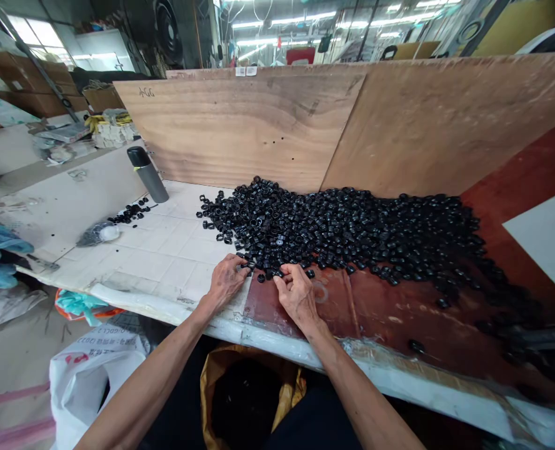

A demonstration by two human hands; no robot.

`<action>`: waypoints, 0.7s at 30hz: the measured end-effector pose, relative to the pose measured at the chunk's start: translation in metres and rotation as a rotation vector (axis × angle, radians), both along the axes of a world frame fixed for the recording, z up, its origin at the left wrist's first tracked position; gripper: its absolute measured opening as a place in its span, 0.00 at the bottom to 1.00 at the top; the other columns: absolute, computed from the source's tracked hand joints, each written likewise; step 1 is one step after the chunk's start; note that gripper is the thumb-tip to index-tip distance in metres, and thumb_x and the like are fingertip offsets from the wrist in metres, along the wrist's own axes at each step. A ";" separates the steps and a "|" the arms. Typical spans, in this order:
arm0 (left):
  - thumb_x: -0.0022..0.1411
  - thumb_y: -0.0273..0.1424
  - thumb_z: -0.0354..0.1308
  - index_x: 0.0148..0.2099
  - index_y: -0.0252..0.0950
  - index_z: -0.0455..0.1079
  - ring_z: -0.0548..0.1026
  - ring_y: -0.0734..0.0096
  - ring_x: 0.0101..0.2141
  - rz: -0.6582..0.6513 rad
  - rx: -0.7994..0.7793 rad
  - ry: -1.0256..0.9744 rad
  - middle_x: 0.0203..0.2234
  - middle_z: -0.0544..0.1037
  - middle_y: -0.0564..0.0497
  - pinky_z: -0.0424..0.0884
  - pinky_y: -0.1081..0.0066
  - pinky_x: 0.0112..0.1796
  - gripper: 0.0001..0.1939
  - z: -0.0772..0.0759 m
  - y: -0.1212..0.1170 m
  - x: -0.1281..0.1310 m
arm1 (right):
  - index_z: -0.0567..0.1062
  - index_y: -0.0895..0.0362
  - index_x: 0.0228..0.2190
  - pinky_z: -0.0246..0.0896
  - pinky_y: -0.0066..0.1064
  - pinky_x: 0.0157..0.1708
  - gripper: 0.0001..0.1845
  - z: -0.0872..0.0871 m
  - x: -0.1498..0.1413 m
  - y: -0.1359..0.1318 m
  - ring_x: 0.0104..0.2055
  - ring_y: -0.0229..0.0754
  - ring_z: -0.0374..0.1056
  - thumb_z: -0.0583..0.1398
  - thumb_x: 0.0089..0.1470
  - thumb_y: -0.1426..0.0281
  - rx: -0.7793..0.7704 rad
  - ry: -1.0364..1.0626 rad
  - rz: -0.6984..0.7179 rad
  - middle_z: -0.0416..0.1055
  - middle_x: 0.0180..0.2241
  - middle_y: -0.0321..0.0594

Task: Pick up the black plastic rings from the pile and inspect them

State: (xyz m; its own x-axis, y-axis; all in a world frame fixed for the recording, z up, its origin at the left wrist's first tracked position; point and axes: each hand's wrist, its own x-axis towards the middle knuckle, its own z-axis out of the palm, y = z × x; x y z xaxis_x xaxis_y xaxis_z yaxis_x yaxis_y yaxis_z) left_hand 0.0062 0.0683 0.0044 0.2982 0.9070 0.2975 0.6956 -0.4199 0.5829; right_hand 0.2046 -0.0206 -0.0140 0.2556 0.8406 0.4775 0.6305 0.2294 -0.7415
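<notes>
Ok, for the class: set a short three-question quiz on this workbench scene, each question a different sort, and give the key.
1. Multiple choice: what makes up the large heap at the left hand and the right hand?
A) black rings
B) white tiles
C) wooden blocks

2. True or false: the grey flask stands on the left-hand side of the heap, as the person faces it.

3. Fill in the gap: the open bag below the table edge is mainly ____ in colour.

Key: 1 A; 2 true; 3 yellow.
</notes>
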 end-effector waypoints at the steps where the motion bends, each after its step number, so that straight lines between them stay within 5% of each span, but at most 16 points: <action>1: 0.60 0.29 0.63 0.42 0.40 0.78 0.75 0.69 0.29 -0.024 0.016 -0.003 0.38 0.79 0.50 0.73 0.67 0.39 0.06 0.000 -0.001 0.000 | 0.73 0.56 0.39 0.68 0.32 0.30 0.06 0.004 -0.002 -0.001 0.30 0.40 0.69 0.60 0.59 0.70 -0.004 0.045 0.037 0.71 0.38 0.43; 5: 0.60 0.27 0.62 0.52 0.40 0.73 0.73 0.72 0.27 -0.049 0.084 -0.068 0.42 0.75 0.51 0.73 0.67 0.37 0.17 -0.002 -0.007 0.005 | 0.75 0.55 0.36 0.65 0.28 0.27 0.04 0.017 -0.008 -0.005 0.28 0.38 0.68 0.60 0.57 0.73 -0.058 0.110 0.266 0.71 0.35 0.39; 8: 0.60 0.24 0.60 0.49 0.39 0.72 0.75 0.68 0.33 -0.085 0.099 -0.056 0.41 0.75 0.50 0.74 0.66 0.41 0.14 -0.003 -0.012 0.012 | 0.76 0.55 0.44 0.67 0.29 0.29 0.16 0.015 -0.011 -0.006 0.27 0.37 0.68 0.60 0.54 0.77 -0.135 0.023 0.469 0.72 0.36 0.39; 14: 0.58 0.24 0.60 0.55 0.39 0.66 0.75 0.68 0.37 -0.131 -0.005 -0.173 0.44 0.72 0.49 0.76 0.67 0.39 0.22 -0.005 -0.044 0.006 | 0.74 0.58 0.46 0.69 0.35 0.37 0.16 -0.003 -0.005 0.003 0.32 0.42 0.70 0.59 0.55 0.75 -0.113 -0.003 0.083 0.73 0.41 0.46; 21: 0.54 0.29 0.66 0.50 0.38 0.67 0.75 0.64 0.35 0.021 0.008 -0.099 0.38 0.74 0.50 0.75 0.63 0.38 0.21 -0.008 -0.066 0.001 | 0.71 0.55 0.35 0.66 0.31 0.30 0.07 0.009 0.000 -0.001 0.27 0.40 0.69 0.61 0.53 0.67 -0.130 0.219 0.024 0.73 0.31 0.38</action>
State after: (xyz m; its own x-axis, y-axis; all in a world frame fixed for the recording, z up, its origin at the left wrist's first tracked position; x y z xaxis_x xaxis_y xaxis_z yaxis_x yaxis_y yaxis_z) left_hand 0.0072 0.0023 -0.0032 0.2477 0.9103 0.3317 0.6435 -0.4105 0.6460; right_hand 0.2046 -0.0213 -0.0047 0.3202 0.8984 0.3004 0.4475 0.1360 -0.8839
